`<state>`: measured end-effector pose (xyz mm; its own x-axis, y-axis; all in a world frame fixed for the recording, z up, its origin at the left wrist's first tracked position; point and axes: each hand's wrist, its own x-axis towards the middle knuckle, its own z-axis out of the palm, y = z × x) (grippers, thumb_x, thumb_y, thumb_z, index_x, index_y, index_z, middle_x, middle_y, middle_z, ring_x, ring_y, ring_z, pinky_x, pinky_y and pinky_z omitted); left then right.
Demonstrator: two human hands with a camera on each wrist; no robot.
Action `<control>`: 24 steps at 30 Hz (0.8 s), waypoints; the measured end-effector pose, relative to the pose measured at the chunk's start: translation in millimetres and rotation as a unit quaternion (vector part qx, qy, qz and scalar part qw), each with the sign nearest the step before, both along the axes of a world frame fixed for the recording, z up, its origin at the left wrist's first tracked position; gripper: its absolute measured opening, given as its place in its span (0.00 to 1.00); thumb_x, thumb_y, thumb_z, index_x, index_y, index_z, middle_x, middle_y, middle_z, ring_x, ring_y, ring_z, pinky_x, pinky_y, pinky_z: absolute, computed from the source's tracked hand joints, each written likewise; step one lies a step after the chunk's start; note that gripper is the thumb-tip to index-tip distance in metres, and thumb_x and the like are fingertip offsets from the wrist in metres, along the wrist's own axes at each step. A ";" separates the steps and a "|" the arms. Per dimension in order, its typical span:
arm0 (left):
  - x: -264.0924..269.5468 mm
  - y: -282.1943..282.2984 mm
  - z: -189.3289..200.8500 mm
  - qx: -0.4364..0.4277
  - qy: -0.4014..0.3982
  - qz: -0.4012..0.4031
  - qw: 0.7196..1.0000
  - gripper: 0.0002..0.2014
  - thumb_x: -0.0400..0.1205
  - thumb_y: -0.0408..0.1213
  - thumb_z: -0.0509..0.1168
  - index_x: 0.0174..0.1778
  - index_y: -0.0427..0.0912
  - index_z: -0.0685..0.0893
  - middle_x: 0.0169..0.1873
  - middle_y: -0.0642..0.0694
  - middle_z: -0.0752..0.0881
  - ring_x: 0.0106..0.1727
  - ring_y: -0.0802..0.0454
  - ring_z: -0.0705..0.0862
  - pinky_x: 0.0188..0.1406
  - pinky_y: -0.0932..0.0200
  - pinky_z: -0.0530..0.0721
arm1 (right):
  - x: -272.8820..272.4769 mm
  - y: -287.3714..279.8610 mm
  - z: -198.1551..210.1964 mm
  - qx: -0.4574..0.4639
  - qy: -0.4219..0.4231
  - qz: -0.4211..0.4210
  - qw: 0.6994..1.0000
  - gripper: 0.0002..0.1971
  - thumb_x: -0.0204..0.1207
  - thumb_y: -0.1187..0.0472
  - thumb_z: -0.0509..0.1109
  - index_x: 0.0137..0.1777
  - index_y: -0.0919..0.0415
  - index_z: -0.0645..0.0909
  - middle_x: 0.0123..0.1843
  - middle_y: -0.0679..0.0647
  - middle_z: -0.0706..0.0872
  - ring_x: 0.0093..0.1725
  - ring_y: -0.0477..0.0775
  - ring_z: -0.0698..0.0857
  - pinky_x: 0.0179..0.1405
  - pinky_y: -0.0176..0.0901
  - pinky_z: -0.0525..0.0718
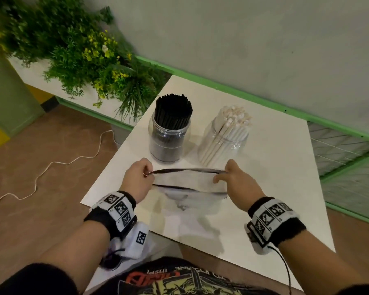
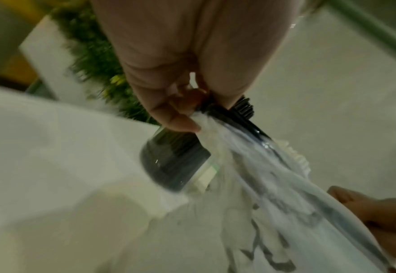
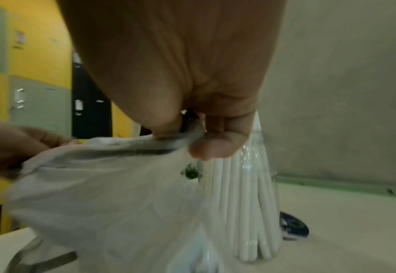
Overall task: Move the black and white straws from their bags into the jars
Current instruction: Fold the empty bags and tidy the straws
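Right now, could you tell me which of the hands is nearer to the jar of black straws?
Left. The left hand pinches the clear bag just in front of the jar of black straws; the right hand pinches the bag's other end, before the jar of white straws.

A white table is set against a grey wall edged by a green rail. Green plants with yellow flowers are seen beyond its far left corner, and a pale cord is trailed across the brown floor. Yellow and green lockers are seen in the right wrist view.
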<state>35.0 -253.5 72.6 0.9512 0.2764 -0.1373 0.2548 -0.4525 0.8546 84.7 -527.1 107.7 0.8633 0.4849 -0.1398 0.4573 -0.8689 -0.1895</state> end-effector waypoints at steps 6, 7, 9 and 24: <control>12.9 -0.6 42.1 0.251 -0.131 -0.150 0.947 0.20 0.74 0.22 0.59 0.38 0.55 0.86 0.49 0.55 0.76 0.52 0.51 0.74 0.49 0.57 0.76 | 6.2 -13.4 26.4 -0.045 0.003 -0.012 0.999 0.16 0.79 0.66 0.59 0.55 0.49 0.85 0.52 0.50 0.72 0.48 0.55 0.79 0.41 0.44 0.72; 14.5 0.8 47.9 0.277 -0.119 -0.166 0.939 0.21 0.76 0.24 0.59 0.43 0.59 0.87 0.52 0.56 0.76 0.54 0.50 0.75 0.48 0.55 0.77 | 10.4 -17.0 30.5 0.018 0.029 -0.016 0.999 0.16 0.79 0.68 0.59 0.49 0.51 0.87 0.48 0.49 0.73 0.44 0.52 0.78 0.42 0.42 0.73; 17.8 4.6 59.7 0.314 -0.070 -0.198 0.926 0.23 0.79 0.30 0.58 0.58 0.65 0.84 0.57 0.57 0.75 0.55 0.52 0.76 0.44 0.56 0.76 | 14.4 -23.8 41.7 0.188 0.100 -0.045 0.976 0.15 0.77 0.72 0.61 0.38 0.54 0.85 0.42 0.49 0.76 0.39 0.50 0.78 0.41 0.38 0.77; 18.0 -79.4 118.0 0.247 -0.157 -0.270 0.917 0.35 0.70 0.66 0.64 0.72 0.57 0.70 0.64 0.53 0.81 0.66 0.52 0.78 0.67 0.46 0.76 | -2.2 9.6 82.6 0.487 0.178 -0.008 0.855 0.06 0.80 0.60 0.70 0.55 0.52 0.82 0.52 0.58 0.82 0.45 0.56 0.84 0.47 0.45 0.86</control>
<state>53.0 -332.9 190.6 0.9392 -0.2911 0.1818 -0.3432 -0.7924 0.5043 82.5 -517.5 190.3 0.8583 0.5085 0.0683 0.2096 -0.2261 -0.9513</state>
